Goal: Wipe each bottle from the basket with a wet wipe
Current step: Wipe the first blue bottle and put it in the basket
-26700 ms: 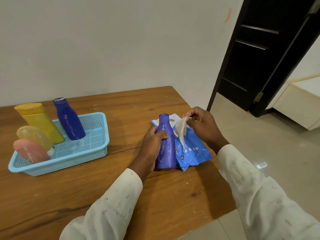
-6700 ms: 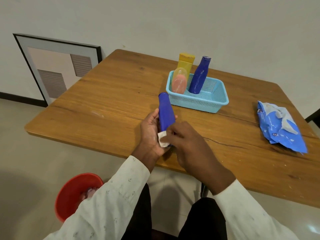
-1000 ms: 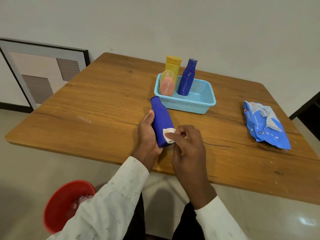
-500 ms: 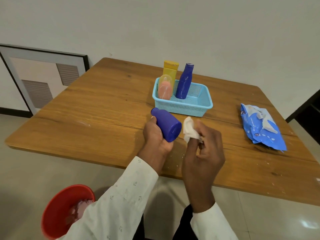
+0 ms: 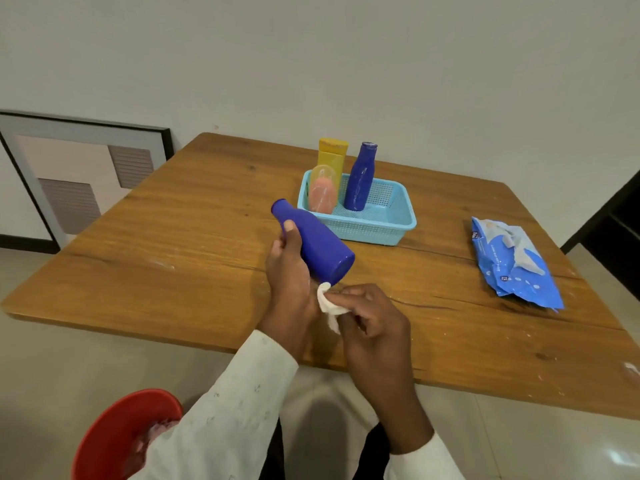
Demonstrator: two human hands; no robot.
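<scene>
My left hand (image 5: pixel 289 275) grips a blue bottle (image 5: pixel 317 242), tilted with its neck pointing up and away and its base toward me. My right hand (image 5: pixel 369 318) pinches a crumpled white wet wipe (image 5: pixel 329 304) just under the bottle's base edge. Behind them stands a light blue basket (image 5: pixel 388 228) on the wooden table (image 5: pixel 173 244). It holds a second blue bottle (image 5: pixel 360 178), a yellow bottle (image 5: pixel 332 157) and a peach-coloured bottle (image 5: pixel 322 194).
A blue pack of wet wipes (image 5: pixel 512 263) lies on the table at the right. A red bin (image 5: pixel 114 434) sits on the floor at lower left. A framed picture (image 5: pixel 79 174) leans against the wall at left. A dark door edge is at the far right.
My right hand has brought the wipe down from beside the bottle's base to just under it. The bottle has tilted further, its base now toward me.
</scene>
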